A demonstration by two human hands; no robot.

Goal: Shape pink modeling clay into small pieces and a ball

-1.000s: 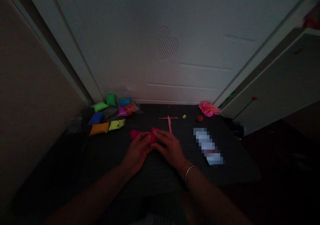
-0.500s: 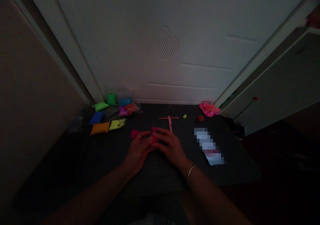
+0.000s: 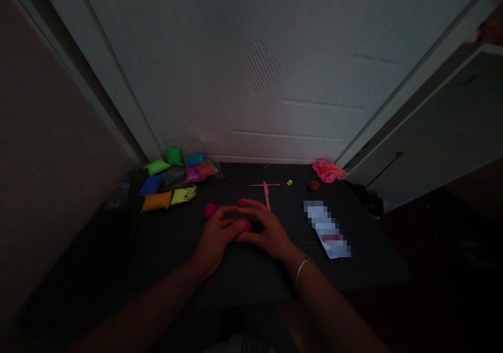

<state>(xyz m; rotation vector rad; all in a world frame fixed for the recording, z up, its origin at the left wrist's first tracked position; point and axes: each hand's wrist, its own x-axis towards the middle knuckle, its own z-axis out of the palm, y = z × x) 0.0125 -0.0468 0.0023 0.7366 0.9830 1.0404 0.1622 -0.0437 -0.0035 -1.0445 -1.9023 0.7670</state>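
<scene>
1. Centrally, a pink piece [image 3: 245,224] is held above the dark table [image 3: 236,285], pinched by the left hand [image 3: 214,240], thumb on top
2. The piece is met from below by the right hand's thumb; its fingers are arched, fingertips near the left's; whether a full grip is made cannot be told
3. A pink lump [image 3: 211,210] is partly hidden just beyond the left hand
4. A pink knife [image 3: 266,196] and thin pink stick [image 3: 259,185] are seen beyond the right hand [image 3: 272,232]

No readable text or labels anywhere in view
</scene>
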